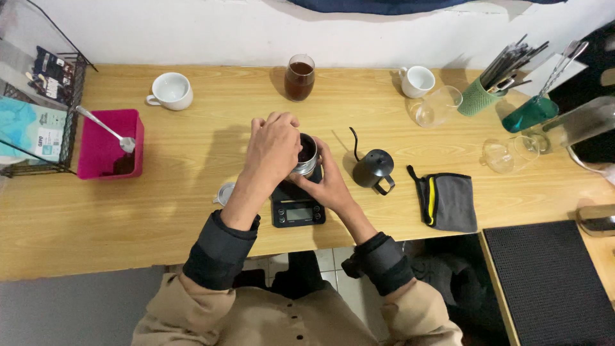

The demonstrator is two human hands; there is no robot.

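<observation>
On the smooth wooden table (160, 186), a flat black scale (297, 208) carries a round metal cup (306, 157) of dark grounds. The cup is gripped from above by the left hand (274, 148) and cradled by the right hand (328, 182); a tilt could spill grounds or knock the nearby matte black kettle (373, 169).

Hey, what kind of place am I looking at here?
Probably a coffee-brewing bench, at home or in a small cafe. A black gooseneck kettle stands beside a digital scale, where both hands hold a metal container, and a glass of dark coffee sits by the wall.
</observation>
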